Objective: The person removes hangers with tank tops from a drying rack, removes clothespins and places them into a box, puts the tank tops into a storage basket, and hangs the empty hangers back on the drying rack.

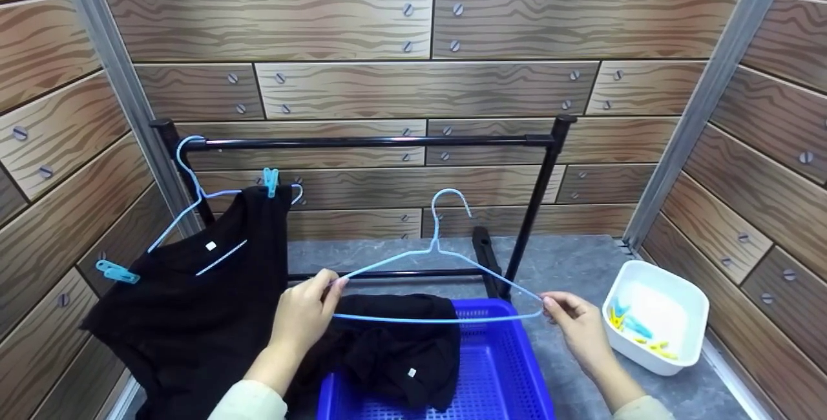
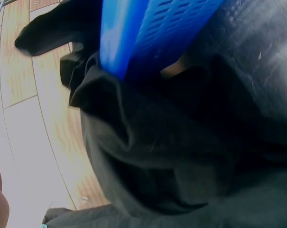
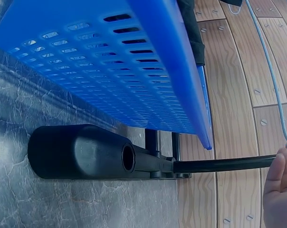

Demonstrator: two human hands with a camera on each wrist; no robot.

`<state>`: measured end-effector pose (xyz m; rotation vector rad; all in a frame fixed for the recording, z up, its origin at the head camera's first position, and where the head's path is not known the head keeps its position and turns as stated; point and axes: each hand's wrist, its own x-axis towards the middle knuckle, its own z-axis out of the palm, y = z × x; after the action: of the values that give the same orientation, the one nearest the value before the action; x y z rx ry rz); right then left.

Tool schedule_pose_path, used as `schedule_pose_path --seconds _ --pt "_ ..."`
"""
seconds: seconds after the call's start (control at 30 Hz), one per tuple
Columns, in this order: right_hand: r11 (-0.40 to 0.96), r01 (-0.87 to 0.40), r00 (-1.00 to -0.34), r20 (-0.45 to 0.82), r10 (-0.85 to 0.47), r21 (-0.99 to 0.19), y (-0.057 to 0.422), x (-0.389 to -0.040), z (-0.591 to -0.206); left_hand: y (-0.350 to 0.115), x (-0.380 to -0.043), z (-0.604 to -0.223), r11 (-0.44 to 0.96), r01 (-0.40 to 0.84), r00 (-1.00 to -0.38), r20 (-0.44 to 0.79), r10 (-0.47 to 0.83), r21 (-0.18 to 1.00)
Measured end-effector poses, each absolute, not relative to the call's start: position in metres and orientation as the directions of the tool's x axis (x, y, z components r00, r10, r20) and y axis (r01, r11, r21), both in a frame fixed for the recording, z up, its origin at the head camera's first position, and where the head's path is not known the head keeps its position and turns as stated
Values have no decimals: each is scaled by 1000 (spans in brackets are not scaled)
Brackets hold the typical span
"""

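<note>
One black top (image 1: 207,316) already hangs at the left end of the rack (image 1: 368,143), on a blue hanger (image 1: 171,229) with two blue pegs (image 1: 271,182) clipped on, so that piece looks finished. Another black garment (image 1: 400,349) lies bunched in the blue basket (image 1: 484,368), partly over its edge, not yet hung. Above it, a bare hanger (image 1: 452,321) is pinched at one sloping arm by the left hand (image 1: 303,310) and at the opposite corner by the right hand (image 1: 578,326), its hook free of the rack. Probably left: fitting the garment, hooking it up, and clipping it with spare pegs (image 1: 636,327) from the white tub (image 1: 692,316).
</note>
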<state>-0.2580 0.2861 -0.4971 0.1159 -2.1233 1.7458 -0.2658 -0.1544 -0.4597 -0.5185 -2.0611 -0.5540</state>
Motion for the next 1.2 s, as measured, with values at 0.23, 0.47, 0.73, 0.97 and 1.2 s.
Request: schedule_pose_path --seconds 0.23,0.47,0.73,0.97,1.2 --pt "208 -286 -927 324 186 -935 285 -257 -497 -164 -265 -445 820 550 -479 864 154 158" --pt "193 -273 -935 307 179 -943 282 -257 -501 -168 -265 -432 835 534 -416 901 124 132" --pt "203 -248 -941 286 182 -947 279 -258 -503 -162 -264 -417 842 524 -360 930 80 130" --pt "213 -250 -941 288 176 -945 277 -258 -507 -149 -265 -406 855 495 -320 947 15 154" --pt "212 -273 -936 310 169 -938 275 -260 -512 -131 -266 -394 882 441 -298 954 -27 163"
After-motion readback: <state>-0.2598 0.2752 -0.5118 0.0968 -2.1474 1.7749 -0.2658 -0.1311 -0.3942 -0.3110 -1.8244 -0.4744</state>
